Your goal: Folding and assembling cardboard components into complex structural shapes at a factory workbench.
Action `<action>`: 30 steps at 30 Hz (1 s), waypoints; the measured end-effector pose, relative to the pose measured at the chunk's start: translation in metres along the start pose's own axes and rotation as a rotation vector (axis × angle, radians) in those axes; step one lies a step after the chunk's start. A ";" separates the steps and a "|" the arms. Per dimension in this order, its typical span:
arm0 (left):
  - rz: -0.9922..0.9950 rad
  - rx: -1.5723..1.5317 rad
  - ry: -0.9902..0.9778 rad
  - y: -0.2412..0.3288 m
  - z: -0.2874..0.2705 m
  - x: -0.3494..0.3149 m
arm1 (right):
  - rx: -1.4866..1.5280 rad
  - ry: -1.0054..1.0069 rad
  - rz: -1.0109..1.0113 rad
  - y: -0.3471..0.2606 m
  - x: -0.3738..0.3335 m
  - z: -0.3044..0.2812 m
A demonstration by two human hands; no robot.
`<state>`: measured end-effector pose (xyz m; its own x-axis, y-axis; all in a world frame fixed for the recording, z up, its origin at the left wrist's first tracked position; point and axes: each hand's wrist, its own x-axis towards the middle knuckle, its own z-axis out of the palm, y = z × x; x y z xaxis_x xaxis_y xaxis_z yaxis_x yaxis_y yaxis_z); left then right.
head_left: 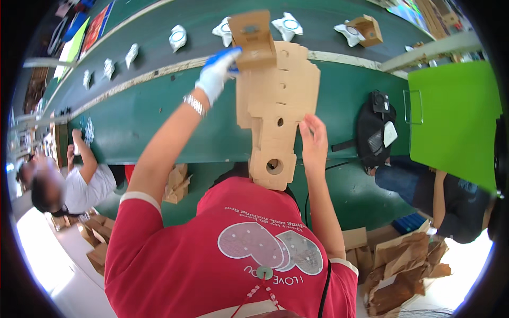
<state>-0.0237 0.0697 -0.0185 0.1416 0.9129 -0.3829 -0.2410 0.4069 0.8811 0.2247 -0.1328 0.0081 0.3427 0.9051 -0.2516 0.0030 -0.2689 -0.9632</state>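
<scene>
My left hand point(216, 74), in a white glove with blue fingers, is closed on the side of a small brown cardboard box point(256, 57). The box has its lid raised and is held up at the far edge of the green table. Flat cardboard box blanks point(281, 95) lie stacked lengthwise toward me, with round holes and slots cut in them. At the right edge of this stack is my bare right hand point(314, 135), its fingers bent and gripping the border of a blank. The thumb is partly hidden.
Beyond the table runs a dark conveyor belt point(154, 46) bearing several white plastic-wrapped items point(178, 37) and an open cardboard box point(369, 30). A black bag point(375, 127) lies right, near a green panel point(453, 116). People sit at both sides; brown paper point(403, 265) stands lower right.
</scene>
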 end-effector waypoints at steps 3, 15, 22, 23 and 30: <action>0.016 -0.014 0.103 0.043 0.025 0.076 | -0.132 0.134 0.032 0.022 -0.023 -0.017; -0.074 0.557 -0.083 -0.128 -0.009 -0.179 | -0.617 -0.118 0.018 0.077 -0.081 -0.007; -0.257 0.438 0.026 -0.110 0.081 -0.251 | -0.507 -0.202 0.111 0.038 -0.089 -0.003; -0.288 0.383 0.132 -0.116 0.082 -0.253 | -0.515 -0.225 0.104 0.031 -0.089 -0.002; -0.082 0.196 0.268 -0.101 0.119 -0.261 | -0.205 -0.123 0.041 0.000 -0.081 -0.009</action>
<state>0.0782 -0.2134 0.0258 -0.1108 0.8640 -0.4911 -0.0464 0.4891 0.8710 0.2053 -0.2091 0.0290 0.2295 0.9219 -0.3121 0.1866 -0.3564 -0.9155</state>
